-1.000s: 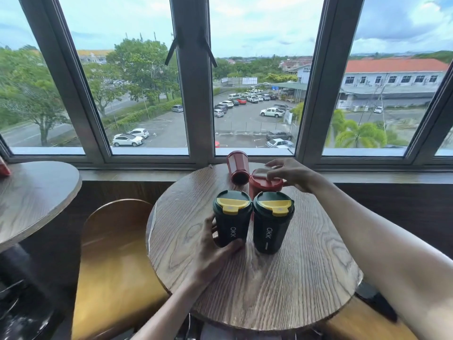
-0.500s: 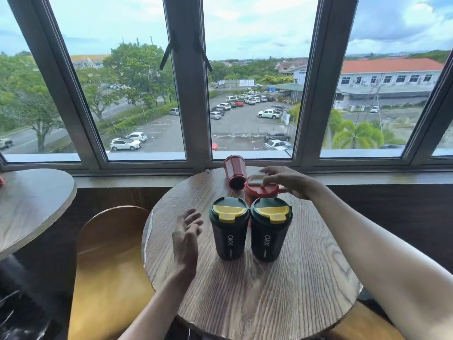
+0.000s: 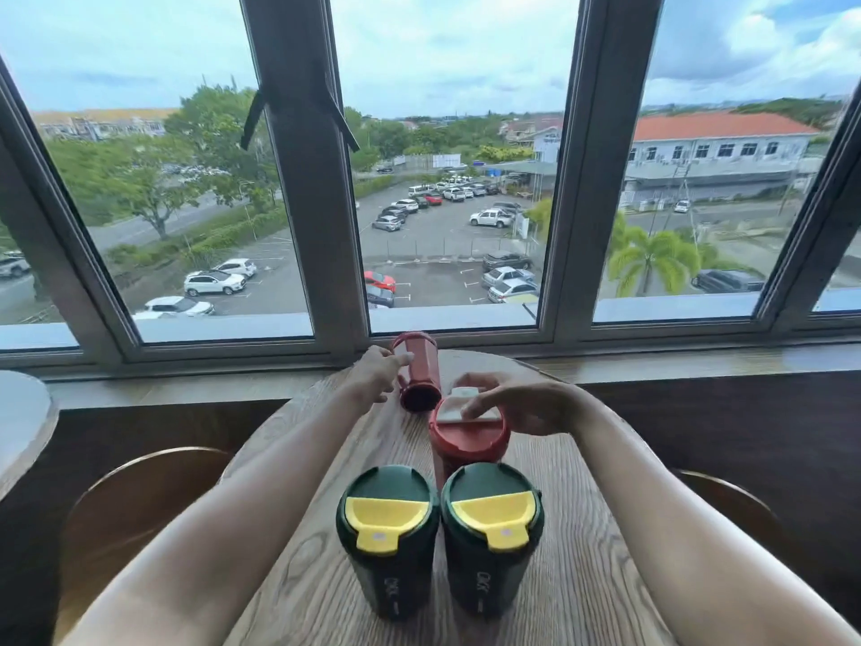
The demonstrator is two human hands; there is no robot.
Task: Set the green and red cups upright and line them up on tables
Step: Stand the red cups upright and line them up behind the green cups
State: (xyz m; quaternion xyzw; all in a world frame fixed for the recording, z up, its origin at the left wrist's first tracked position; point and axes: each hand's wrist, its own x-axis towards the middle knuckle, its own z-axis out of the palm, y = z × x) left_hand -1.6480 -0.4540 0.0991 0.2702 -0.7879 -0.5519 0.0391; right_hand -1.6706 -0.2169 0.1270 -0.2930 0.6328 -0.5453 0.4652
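Two dark green cups with yellow lids, the left green cup (image 3: 389,538) and the right green cup (image 3: 491,533), stand upright side by side on the round wooden table (image 3: 582,552). Behind them an upright red cup (image 3: 468,440) has my right hand (image 3: 517,403) resting on its lid, fingers on the white flap. A second red cup (image 3: 417,370) lies on its side near the window, bottom toward me. My left hand (image 3: 375,373) touches its left side near the lid end; the fingers are not closed around it.
A window frame (image 3: 307,226) and sill run just behind the table. Wooden chair backs curve at the lower left (image 3: 135,501) and lower right (image 3: 736,501). Another round table's edge (image 3: 23,426) shows at the far left.
My left hand left the left green cup, crossed the table and reached the lying red cup. My right hand stayed on the upright red cup's lid. The camera moved closer.
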